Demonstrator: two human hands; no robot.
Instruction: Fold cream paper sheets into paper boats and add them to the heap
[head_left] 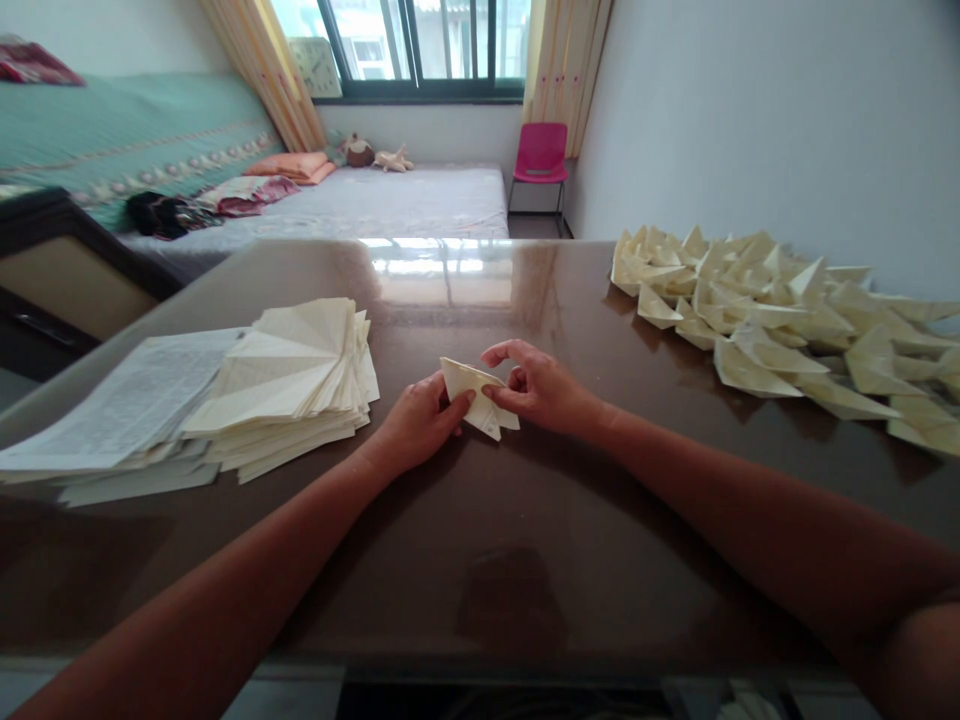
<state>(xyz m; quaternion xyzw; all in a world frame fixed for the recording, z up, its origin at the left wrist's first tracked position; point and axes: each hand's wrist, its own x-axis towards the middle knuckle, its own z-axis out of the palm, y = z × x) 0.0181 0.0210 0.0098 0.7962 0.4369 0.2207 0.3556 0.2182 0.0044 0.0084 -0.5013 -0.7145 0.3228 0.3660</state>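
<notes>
I see both hands meeting at the middle of the brown desk (480, 560), pinching one folded paper (478, 397) between them. My left hand (417, 422) is curled closed on the paper's left edge, thumb on top and fingers under it. My right hand (537, 388) grips the paper's right side with thumb and middle fingers, while the index finger arches up, loosely bent, above the fold. The paper sits tilted, its lower tip touching or just above the desk; I cannot tell which.

Left of the left hand, near it, lies a stack (289, 385) of creased cream sheets, resting partly on a flatter pile of printed pages (120, 410). Well to the right of the right hand, a heap of folded paper boats (780, 320) spreads across the desk toward the wall.

No box, tray or bin holds any of it; everything lies bare on the desk.
</notes>
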